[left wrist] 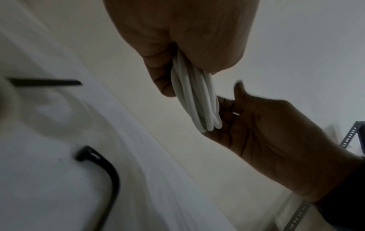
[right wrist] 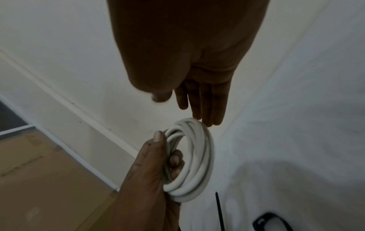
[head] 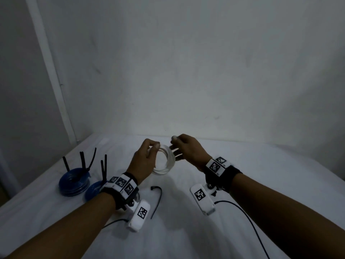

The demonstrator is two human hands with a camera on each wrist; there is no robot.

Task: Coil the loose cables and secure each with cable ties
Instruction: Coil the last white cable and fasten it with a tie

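Note:
A white cable wound into a coil (head: 166,162) hangs above the white-covered table (head: 242,165). My left hand (head: 154,148) grips one side of the coil (right wrist: 197,164), thumb on top and fingers curled through the loops. My right hand (head: 176,148) is just right of it, its straight fingers (right wrist: 205,109) touching the coil's upper rim and its thumb held apart. From the left wrist, the bundled strands (left wrist: 195,100) run out of my left fist to the right hand's fingers (left wrist: 227,109). A loose black cable tie (head: 157,199) lies on the cloth below the hands.
Two blue cable coils (head: 73,184) (head: 93,190), with black tie tails sticking up, sit at the table's left. Thin black wrist-camera leads (head: 242,212) trail over the cloth. A wall stands close behind; a brown surface (right wrist: 39,171) lies beyond the table's left edge.

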